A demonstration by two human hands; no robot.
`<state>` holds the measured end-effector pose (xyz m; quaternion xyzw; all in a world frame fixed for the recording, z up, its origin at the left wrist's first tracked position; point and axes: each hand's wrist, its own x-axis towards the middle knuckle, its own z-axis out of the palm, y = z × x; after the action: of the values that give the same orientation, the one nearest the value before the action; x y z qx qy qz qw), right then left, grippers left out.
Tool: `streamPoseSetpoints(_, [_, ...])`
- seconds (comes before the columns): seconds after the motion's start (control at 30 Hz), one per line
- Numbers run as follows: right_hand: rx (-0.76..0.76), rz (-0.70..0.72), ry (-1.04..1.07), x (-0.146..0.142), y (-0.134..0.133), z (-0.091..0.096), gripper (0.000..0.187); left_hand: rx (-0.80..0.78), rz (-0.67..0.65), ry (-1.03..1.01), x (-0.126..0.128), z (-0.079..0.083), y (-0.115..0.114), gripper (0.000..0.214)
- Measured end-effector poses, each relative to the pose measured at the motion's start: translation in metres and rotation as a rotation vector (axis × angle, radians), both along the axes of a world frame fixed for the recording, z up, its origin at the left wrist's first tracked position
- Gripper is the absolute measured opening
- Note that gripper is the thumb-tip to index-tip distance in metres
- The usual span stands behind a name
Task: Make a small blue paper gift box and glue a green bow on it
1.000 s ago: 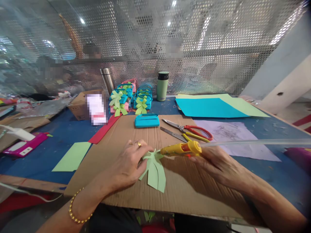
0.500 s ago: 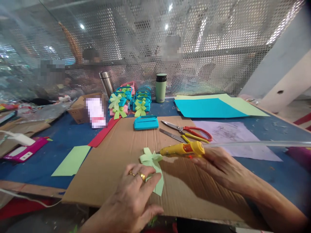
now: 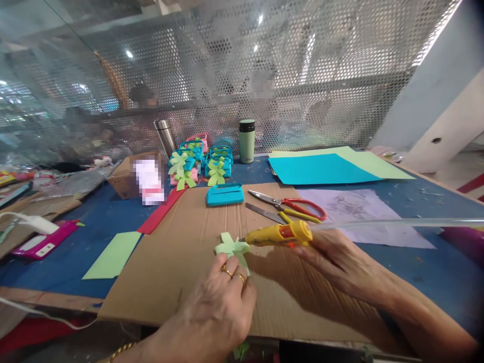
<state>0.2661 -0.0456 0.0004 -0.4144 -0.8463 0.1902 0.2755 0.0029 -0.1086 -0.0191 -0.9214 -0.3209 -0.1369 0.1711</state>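
Observation:
My right hand (image 3: 342, 257) is wrapped round a yellow hot glue gun (image 3: 270, 235). Its nozzle points left and meets the middle of a light green paper flower (image 3: 228, 243) lying on the cardboard sheet (image 3: 162, 267). Wearing rings, my left hand (image 3: 229, 292) has its fingers closed together on the flower's lower part, which they largely cover. Beyond the flower sits a small blue paper basket (image 3: 225, 195). Red-handled scissors (image 3: 298, 204) lie behind the glue gun, with a second, yellow-handled pair partly hidden by it.
Several finished baskets with green flowers (image 3: 217, 172) stand at the back beside a green tumbler (image 3: 247, 143) and a steel flask (image 3: 165, 136). Blue sheets (image 3: 325, 169) lie back right, a green paper piece (image 3: 112, 255) and a magenta power strip (image 3: 47, 241) left.
My left hand has moved forward, its fingers closing nearer the flower's centre and covering more of the lower strips. The glue gun stays at the flower; the view has shifted slightly.

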Motion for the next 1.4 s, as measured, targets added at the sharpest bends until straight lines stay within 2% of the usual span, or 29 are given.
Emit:
streamPoseSetpoints(0.07, [0.012,0.003,-0.040,0.000,0.000,0.000,0.048,-0.024,0.031,-0.024,0.003,0.000,0.000,0.007])
streamPoseSetpoints(0.23, [-0.004,0.015,-0.044,0.000,0.000,0.001,0.045,-0.181,0.129,-0.219,0.002,0.000,0.005,0.023])
streamPoseSetpoints(0.4, [-0.010,0.013,-0.028,0.000,0.001,0.002,0.043,-0.313,0.107,-0.422,-0.004,-0.005,0.017,0.037])
streamPoseSetpoints(0.53, [0.011,0.005,-0.027,0.000,0.001,0.000,0.042,-0.379,0.114,-0.601,-0.007,-0.010,0.023,0.029])
streamPoseSetpoints(0.83, [0.034,-0.025,-0.066,0.000,0.002,-0.005,0.047,-0.432,0.158,-0.789,-0.011,-0.019,0.017,0.021])
streamPoseSetpoints(0.97, [-0.050,-0.048,-0.079,-0.005,0.000,-0.003,0.044,-0.544,0.298,-0.934,-0.013,-0.027,0.020,0.020])
streamPoseSetpoints(1.07, [-0.151,-0.024,-0.080,-0.013,-0.005,0.002,0.040,-0.585,0.444,-0.974,-0.013,-0.030,0.021,0.025])
streamPoseSetpoints(1.17, [-0.216,-0.019,-0.087,-0.019,-0.009,0.008,0.039,-0.608,0.538,-0.961,-0.011,-0.028,0.020,0.016])
streamPoseSetpoints(1.27, [-0.248,-0.026,-0.089,-0.022,-0.012,0.010,0.037,-0.592,0.566,-0.928,-0.009,-0.025,0.020,0.006])
streamPoseSetpoints(1.4, [-0.260,-0.022,-0.102,-0.023,-0.013,0.010,0.038,-0.559,0.558,-0.892,-0.009,-0.021,0.021,0.012])
